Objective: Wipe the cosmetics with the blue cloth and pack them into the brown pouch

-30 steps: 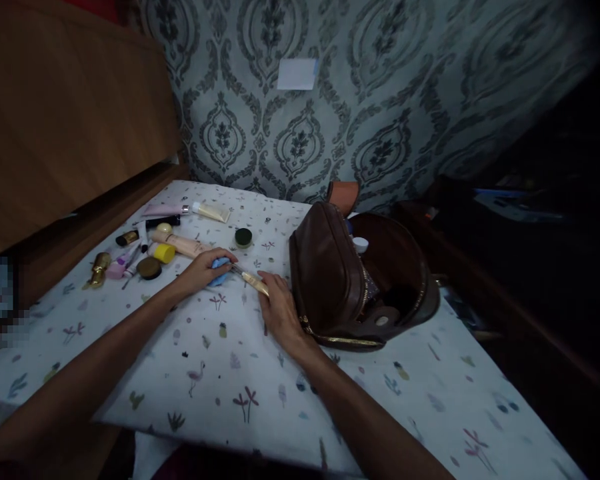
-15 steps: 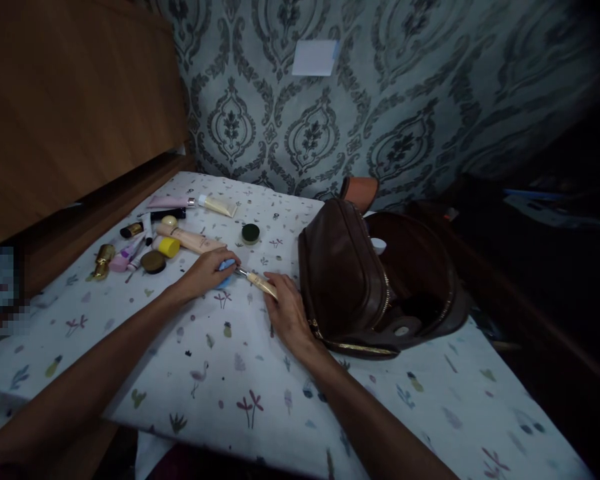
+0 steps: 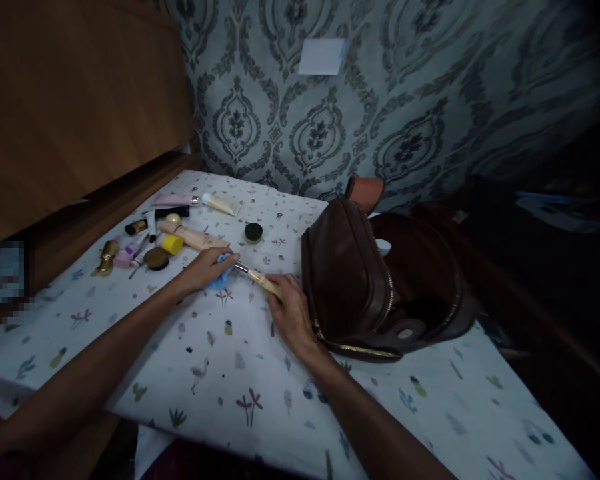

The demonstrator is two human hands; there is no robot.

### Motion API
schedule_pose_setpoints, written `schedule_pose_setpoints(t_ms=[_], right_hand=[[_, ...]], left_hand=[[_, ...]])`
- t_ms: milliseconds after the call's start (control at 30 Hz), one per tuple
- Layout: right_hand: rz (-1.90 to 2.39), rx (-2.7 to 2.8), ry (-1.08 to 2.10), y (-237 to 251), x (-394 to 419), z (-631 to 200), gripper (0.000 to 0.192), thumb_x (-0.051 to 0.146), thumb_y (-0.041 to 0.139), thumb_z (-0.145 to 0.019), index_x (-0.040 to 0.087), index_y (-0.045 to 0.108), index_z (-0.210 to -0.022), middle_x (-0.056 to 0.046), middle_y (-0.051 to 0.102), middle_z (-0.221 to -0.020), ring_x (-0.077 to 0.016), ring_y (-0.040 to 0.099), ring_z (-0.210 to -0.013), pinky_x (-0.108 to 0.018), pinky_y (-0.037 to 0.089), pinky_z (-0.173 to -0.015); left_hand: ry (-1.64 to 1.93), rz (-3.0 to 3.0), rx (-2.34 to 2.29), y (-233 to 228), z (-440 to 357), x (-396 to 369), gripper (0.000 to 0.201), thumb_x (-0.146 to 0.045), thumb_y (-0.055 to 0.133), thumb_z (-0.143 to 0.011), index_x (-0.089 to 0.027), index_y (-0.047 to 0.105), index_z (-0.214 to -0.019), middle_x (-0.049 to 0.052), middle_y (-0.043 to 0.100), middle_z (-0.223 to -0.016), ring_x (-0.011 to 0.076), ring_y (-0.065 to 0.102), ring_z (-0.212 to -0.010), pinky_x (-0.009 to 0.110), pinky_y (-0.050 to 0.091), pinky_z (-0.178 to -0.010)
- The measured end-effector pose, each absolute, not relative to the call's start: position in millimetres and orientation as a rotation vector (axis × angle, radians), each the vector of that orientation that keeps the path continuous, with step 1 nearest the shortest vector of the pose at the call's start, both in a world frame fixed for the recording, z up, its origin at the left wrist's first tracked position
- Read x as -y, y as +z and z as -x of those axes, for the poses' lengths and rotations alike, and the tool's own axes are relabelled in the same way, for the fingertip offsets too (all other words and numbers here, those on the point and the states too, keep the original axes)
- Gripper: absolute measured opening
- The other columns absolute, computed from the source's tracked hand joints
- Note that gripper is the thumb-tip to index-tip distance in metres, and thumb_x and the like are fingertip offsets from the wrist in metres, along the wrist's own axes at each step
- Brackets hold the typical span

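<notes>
My left hand (image 3: pixel 206 269) is closed over a small blue cloth (image 3: pixel 222 278) pressed on the white patterned tablecloth (image 3: pixel 240 373). My right hand (image 3: pixel 291 313) holds the cream handle of a makeup brush (image 3: pixel 261 279), whose metal ferrule runs into the blue cloth under my left fingers. The brush tip is hidden by the cloth. A brown leather bag (image 3: pixel 360 280) lies open just right of my right hand, its zip edge touching my wrist.
Several cosmetics lie at the table's far left: a peach tube (image 3: pixel 190 236), a yellow cap (image 3: pixel 172 245), a gold bottle (image 3: pixel 107 256), a dark round compact (image 3: pixel 156 259), a green jar (image 3: pixel 253 232). A wooden headboard (image 3: pixel 70 107) rises on the left. Patterned wallpaper stands behind.
Both hands keep their grip on cloth and brush. The view has shifted slightly, so the table and bag sit a little further right and higher in the picture.
</notes>
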State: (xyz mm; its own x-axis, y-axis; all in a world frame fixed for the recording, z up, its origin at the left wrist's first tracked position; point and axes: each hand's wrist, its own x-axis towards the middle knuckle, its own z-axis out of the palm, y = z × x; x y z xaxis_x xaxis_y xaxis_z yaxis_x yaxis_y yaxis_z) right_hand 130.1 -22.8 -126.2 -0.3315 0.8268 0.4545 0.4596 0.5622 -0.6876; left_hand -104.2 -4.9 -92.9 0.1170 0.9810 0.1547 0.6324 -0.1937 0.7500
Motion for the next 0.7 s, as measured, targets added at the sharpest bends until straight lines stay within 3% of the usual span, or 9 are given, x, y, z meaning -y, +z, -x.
schedule_pose_setpoints(t_ms=[133,400,533,700], right_hand=[[1.024,1.966,0.576,-127,24,-130,0.028,0.011,0.05,-0.085,0.021,0.066,-0.105,-0.007,0.064,-0.097,-0.0227,0.062,-0.093,-0.036,0.053,-0.086],[1.081,1.913,0.529,-128,24,-129,0.035,0.011,0.052,-0.081,0.02,0.064,-0.112,-0.008,0.06,-0.101,-0.0215,0.06,-0.089,-0.036,0.053,-0.081],[1.09,1.863,0.647,-123,27,-129,0.027,0.022,0.055,-0.084,0.02,0.06,-0.111,-0.004,0.062,-0.089,-0.019,0.06,-0.077,-0.031,0.051,-0.071],[1.115,1.844,0.828,-117,33,-129,0.031,0.037,0.05,-0.091,0.02,0.058,-0.116,0.002,0.057,-0.074,-0.0146,0.057,-0.06,-0.026,0.044,-0.057]], left_hand=[[0.864,-1.698,-1.485,-94,105,5,0.045,-0.061,0.058,-0.082,-0.017,0.066,-0.082,-0.002,0.058,-0.064,0.0148,0.049,-0.06,0.025,0.036,-0.054],[0.968,-1.445,-1.304,-95,110,2,0.038,-0.049,0.076,-0.07,-0.018,0.067,-0.089,0.0,0.067,-0.08,0.015,0.059,-0.072,0.024,0.043,-0.063],[1.019,-1.383,-1.275,-95,110,3,0.037,-0.046,0.078,-0.068,-0.018,0.066,-0.089,0.002,0.069,-0.084,0.0166,0.061,-0.077,0.024,0.045,-0.064],[1.029,-1.328,-1.274,-93,110,3,0.038,-0.045,0.08,-0.066,-0.018,0.067,-0.089,0.001,0.067,-0.08,0.015,0.06,-0.072,0.023,0.044,-0.061]])
